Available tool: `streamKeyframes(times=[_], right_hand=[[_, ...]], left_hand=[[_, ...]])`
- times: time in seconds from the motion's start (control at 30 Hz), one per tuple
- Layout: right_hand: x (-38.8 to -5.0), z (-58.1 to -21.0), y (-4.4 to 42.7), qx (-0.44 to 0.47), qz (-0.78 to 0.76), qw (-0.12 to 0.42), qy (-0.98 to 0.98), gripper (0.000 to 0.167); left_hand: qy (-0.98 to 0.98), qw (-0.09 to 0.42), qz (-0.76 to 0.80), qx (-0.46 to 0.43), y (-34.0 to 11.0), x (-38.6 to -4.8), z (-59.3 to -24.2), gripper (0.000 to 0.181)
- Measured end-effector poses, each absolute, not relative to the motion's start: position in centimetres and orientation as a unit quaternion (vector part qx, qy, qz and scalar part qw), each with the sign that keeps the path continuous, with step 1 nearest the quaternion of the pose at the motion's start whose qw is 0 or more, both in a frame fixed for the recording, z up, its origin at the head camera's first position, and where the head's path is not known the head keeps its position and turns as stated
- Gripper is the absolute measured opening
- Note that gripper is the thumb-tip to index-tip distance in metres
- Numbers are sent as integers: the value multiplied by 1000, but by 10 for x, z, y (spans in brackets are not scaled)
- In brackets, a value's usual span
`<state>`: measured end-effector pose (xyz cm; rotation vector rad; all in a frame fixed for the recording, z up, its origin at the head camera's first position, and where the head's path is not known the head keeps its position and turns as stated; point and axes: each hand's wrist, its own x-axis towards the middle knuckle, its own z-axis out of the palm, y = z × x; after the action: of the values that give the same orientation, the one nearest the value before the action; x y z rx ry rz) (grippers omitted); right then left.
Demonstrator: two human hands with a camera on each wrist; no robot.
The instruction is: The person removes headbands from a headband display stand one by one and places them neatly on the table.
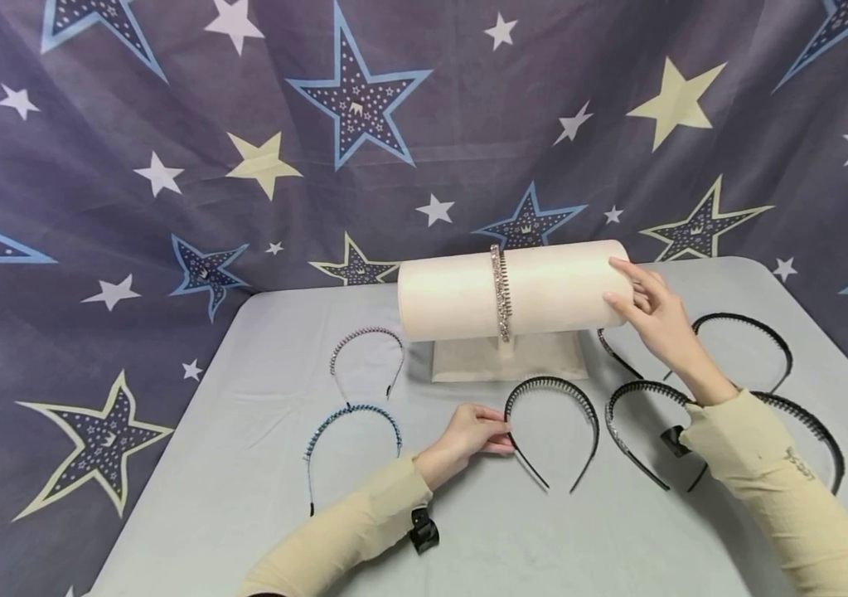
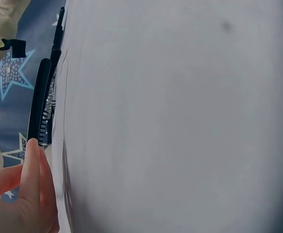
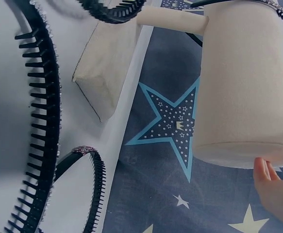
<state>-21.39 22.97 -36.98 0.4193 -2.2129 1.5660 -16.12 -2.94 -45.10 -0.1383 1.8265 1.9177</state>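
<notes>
My left hand (image 1: 472,433) pinches the left side of a black toothed headband (image 1: 552,382) in front of the display stand. In the left wrist view this headband (image 2: 38,99) appears edge-on above my fingertips. A cream padded roll (image 1: 449,297) lies across the top of the stand. Round its middle sits a headband with sparkling stones (image 1: 501,290). My right hand (image 1: 661,327) touches the roll's right end with fingers spread. Only part of that hand (image 3: 277,199) shows at the end of the roll in the right wrist view.
The stand's flat base (image 1: 461,365) rests on the grey-covered table (image 1: 543,547). At left lie a pinkish headband (image 1: 367,331) and a blue one (image 1: 356,408). Several black headbands lie at right, one (image 1: 632,390) partly behind my right sleeve (image 1: 774,481). A starry cloth (image 1: 394,199) hangs behind.
</notes>
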Motion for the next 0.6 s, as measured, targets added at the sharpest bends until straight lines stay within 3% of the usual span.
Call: streamKeyframes(times=[0.6], right_hand=[[-214, -370, 229, 148, 558, 201, -792, 47]], left_hand=[[680, 253, 686, -53, -29, -162, -453, 18]])
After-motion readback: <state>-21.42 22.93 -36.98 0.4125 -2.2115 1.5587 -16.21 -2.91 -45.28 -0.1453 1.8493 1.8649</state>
